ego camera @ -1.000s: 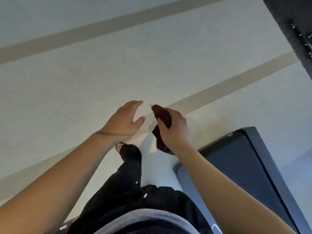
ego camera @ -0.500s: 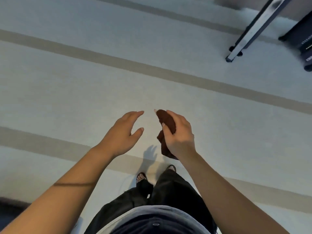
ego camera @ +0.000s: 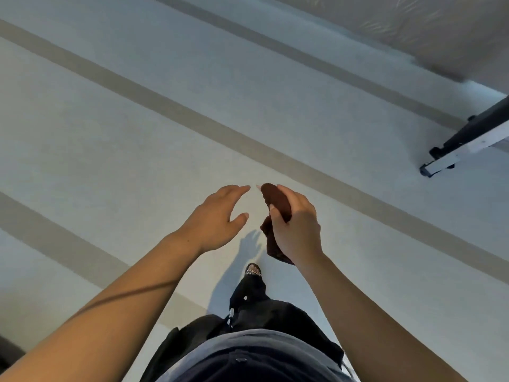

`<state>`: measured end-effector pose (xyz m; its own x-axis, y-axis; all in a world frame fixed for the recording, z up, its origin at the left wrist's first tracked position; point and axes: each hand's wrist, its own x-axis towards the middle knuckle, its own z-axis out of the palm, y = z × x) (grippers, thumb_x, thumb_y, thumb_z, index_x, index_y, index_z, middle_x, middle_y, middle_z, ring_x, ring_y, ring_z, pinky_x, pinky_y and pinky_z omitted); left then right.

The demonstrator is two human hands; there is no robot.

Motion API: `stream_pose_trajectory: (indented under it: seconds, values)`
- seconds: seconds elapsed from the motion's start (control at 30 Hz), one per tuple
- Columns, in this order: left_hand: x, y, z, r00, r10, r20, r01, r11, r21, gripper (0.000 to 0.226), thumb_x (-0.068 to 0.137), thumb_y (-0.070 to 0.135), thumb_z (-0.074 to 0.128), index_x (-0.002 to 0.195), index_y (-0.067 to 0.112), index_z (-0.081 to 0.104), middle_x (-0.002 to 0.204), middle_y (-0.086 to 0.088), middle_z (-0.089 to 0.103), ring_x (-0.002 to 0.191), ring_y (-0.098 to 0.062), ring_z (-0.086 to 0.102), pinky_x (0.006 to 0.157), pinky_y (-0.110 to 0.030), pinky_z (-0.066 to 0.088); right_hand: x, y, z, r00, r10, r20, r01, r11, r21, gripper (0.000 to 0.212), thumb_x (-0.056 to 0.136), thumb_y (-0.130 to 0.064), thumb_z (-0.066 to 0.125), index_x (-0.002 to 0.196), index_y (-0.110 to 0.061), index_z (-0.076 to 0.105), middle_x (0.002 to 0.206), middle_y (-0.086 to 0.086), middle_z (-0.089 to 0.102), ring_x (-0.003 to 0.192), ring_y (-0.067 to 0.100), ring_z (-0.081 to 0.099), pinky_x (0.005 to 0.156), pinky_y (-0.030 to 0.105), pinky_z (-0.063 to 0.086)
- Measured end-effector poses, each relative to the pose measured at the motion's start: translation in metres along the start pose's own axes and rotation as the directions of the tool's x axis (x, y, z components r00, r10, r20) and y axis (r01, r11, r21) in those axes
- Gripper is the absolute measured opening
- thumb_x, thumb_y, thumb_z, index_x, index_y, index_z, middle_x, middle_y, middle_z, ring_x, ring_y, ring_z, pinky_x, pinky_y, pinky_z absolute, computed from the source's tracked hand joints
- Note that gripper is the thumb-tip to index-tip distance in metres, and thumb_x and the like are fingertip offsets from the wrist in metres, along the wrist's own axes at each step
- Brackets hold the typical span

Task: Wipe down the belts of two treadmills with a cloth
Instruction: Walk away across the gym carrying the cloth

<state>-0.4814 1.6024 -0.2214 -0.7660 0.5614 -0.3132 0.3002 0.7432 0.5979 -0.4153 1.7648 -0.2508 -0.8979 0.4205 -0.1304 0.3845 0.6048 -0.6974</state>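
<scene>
My right hand (ego camera: 296, 230) is closed around a bunched dark brown cloth (ego camera: 275, 201), held at waist height over the floor. The cloth sticks out above my fingers and hangs a little below my palm. My left hand (ego camera: 217, 219) hovers just left of it with fingers spread and nothing in it; its fingertips almost reach the cloth's top. No treadmill belt shows in this view.
Pale floor with tan stripes (ego camera: 220, 130) running diagonally. A black and silver frame end (ego camera: 451, 153) of some equipment reaches in at the right edge. A wall base (ego camera: 413, 31) runs across the top right. My dark trousers and one foot (ego camera: 253, 271) are below my hands.
The view has swung away from the dark treadmill deck seen a second ago; the floor and the frame end at right have shifted. Both hands keep the same pose, cloth still in the right.
</scene>
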Motion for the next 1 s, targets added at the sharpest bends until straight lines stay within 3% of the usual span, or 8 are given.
stream_pose_trajectory:
  seconds: [0.23, 0.47, 0.7, 0.87, 1.0]
  values:
    - [0.068, -0.043, -0.108, 0.951, -0.158, -0.265, 0.164, 0.986, 0.0, 0.055, 0.096, 0.036, 0.045, 0.147, 0.027, 0.026, 0.153, 0.005, 0.029, 0.137, -0.017, 0.033, 0.108, -0.031, 0.032, 0.151, -0.09, 0.029, 0.967, -0.227, 0.119, 0.232, 0.972, -0.034, 0.042, 0.091, -0.027, 0.057, 0.132, -0.032, 0.054, 0.131, -0.009, 0.053, 0.126, 0.017, 0.042, 0.1, 0.047, 0.038]
    - [0.102, -0.133, -0.188, 0.845, -0.359, -0.396, 0.344, 0.932, -0.113, 0.054, 0.095, 0.033, 0.048, 0.146, 0.024, 0.03, 0.151, 0.003, 0.033, 0.136, -0.017, 0.033, 0.108, -0.028, 0.028, 0.258, -0.198, 0.105, 0.839, -0.452, 0.304, 0.498, 0.863, -0.09, 0.044, 0.091, -0.029, 0.058, 0.134, -0.032, 0.052, 0.133, -0.009, 0.05, 0.129, 0.016, 0.037, 0.095, 0.044, 0.035]
    - [0.216, -0.229, -0.313, 0.874, -0.292, -0.39, 0.294, 0.954, -0.057, 0.055, 0.095, 0.033, 0.049, 0.146, 0.022, 0.031, 0.15, 0.0, 0.034, 0.134, -0.022, 0.038, 0.106, -0.037, 0.037, 0.39, -0.292, 0.17, 0.845, -0.416, 0.336, 0.478, 0.869, -0.128, 0.04, 0.094, -0.034, 0.053, 0.133, -0.035, 0.049, 0.134, -0.012, 0.05, 0.128, 0.017, 0.041, 0.097, 0.05, 0.043]
    - [0.288, -0.279, -0.4, 0.899, -0.257, -0.355, 0.26, 0.965, -0.042, 0.055, 0.095, 0.036, 0.046, 0.146, 0.025, 0.029, 0.151, 0.005, 0.032, 0.137, -0.016, 0.033, 0.109, -0.035, 0.034, 0.479, -0.359, 0.209, 0.87, -0.392, 0.298, 0.444, 0.887, -0.127, 0.041, 0.094, -0.033, 0.054, 0.135, -0.033, 0.048, 0.133, -0.011, 0.049, 0.128, 0.015, 0.039, 0.098, 0.047, 0.039]
    - [0.338, -0.33, -0.456, 0.911, -0.298, -0.285, 0.31, 0.951, -0.002, 0.055, 0.096, 0.038, 0.041, 0.148, 0.028, 0.023, 0.155, 0.007, 0.023, 0.14, -0.016, 0.027, 0.111, -0.035, 0.03, 0.545, -0.407, 0.26, 0.889, -0.353, 0.291, 0.392, 0.916, -0.086, 0.041, 0.094, -0.033, 0.053, 0.135, -0.034, 0.049, 0.133, -0.012, 0.049, 0.128, 0.015, 0.04, 0.099, 0.046, 0.038]
